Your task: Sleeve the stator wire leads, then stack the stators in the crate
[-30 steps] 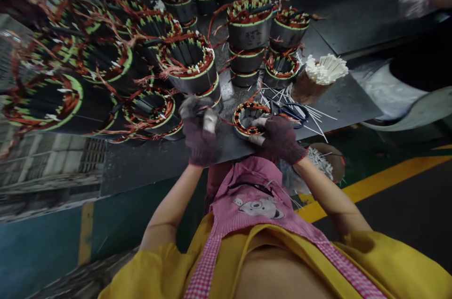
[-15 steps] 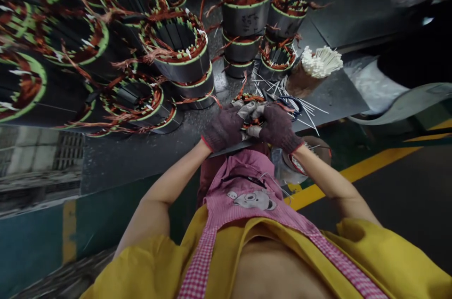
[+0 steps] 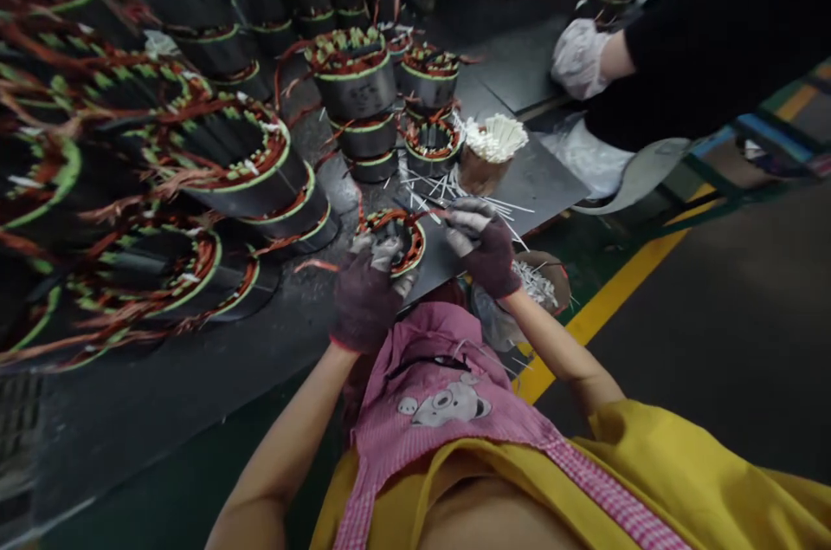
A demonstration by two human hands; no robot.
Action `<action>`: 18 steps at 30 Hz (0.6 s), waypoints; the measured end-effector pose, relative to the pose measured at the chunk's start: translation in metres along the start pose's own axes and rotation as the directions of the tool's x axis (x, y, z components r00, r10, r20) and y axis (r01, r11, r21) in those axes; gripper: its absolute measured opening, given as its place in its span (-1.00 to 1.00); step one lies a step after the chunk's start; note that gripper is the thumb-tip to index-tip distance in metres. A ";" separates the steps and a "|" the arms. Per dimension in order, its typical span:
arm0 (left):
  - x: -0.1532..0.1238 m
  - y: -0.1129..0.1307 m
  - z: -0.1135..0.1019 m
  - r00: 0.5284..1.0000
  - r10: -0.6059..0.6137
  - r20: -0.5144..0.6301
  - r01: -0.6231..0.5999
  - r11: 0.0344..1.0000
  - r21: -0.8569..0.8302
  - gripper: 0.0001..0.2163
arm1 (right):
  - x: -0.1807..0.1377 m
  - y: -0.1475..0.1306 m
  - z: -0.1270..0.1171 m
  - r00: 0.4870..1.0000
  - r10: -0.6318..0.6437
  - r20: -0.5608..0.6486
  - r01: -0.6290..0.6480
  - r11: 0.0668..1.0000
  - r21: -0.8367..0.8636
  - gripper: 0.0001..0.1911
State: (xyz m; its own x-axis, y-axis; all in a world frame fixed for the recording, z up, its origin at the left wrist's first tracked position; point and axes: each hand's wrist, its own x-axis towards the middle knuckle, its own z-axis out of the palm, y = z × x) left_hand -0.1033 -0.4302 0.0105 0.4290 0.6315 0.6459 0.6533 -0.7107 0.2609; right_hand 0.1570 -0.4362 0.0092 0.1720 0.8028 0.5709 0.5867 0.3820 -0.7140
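Note:
A small motor stator [image 3: 415,249] with a green rim and copper windings stands upright near the table edge. My left hand [image 3: 371,294], in a dark knit glove with pale worn fingertips, holds its near left side, some fingers bent over the opening. To its right, my right hand [image 3: 486,249], gloved the same way, is closed around the blue-handled scissors; the handles are mostly hidden under the fingers. The dark blades [image 3: 409,205] point left, beside the stator's far rim. Loose white ties [image 3: 499,208] lie on the table beyond this hand.
Stacked stators [image 3: 357,82] stand behind, and many more [image 3: 240,160] crowd the left, with wire leads sticking out. A brown tub [image 3: 484,173] holds upright white ties. Below the table edge is a bin [image 3: 549,277] of white scraps. At right, another person's sleeve [image 3: 581,61] shows.
My hands have moved apart: the right has left the stator for the scissors, while the left stays on the stator. The view has swung, shifting the table scene leftward.

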 end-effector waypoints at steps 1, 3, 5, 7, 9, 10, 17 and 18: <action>-0.002 0.003 -0.001 1.000 -0.020 -0.008 0.020 1.000 0.023 -0.64 | 0.011 0.012 -0.008 0.991 0.077 -0.108 -0.082 0.996 -0.044 -0.74; -0.003 0.007 -0.004 0.999 -0.032 -0.012 0.032 0.998 0.055 -0.74 | 0.035 0.038 -0.021 0.930 0.199 -0.309 -0.242 0.964 -0.108 -0.71; -0.001 0.011 -0.010 1.000 -0.016 -0.016 0.017 0.997 0.080 -0.79 | 0.055 0.058 -0.028 0.881 0.249 -0.403 -0.326 0.936 -0.135 -0.66; 0.001 0.013 -0.017 1.000 0.011 -0.012 -0.010 0.994 0.108 -0.78 | 0.070 0.067 -0.029 0.890 0.228 -0.394 -0.318 0.931 -0.180 -0.64; 0.003 0.013 -0.021 0.999 0.039 0.002 -0.039 0.990 0.135 -0.73 | 0.077 0.068 -0.026 0.914 0.174 -0.367 -0.271 0.935 -0.231 -0.66; 0.004 0.013 -0.021 0.999 0.048 0.003 -0.048 0.988 0.145 -0.71 | 0.078 0.068 -0.024 0.915 0.156 -0.373 -0.257 0.937 -0.238 -0.66; -0.001 0.018 -0.013 0.991 -0.023 -0.129 0.039 0.992 0.119 -0.73 | 0.077 0.060 -0.025 0.886 0.178 -0.428 -0.233 0.969 -0.081 -0.65; -0.002 0.020 -0.012 0.990 -0.041 -0.137 0.056 0.993 0.104 -0.72 | 0.077 0.057 -0.026 0.865 0.198 -0.460 -0.238 0.971 -0.029 -0.65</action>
State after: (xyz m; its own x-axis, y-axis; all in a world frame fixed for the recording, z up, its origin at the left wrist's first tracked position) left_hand -0.0983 -0.4491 0.0232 0.3121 0.6114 0.7271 0.7377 -0.6383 0.2200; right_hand 0.2242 -0.3642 0.0229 0.6295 0.5598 0.5388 0.5515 0.1666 -0.8174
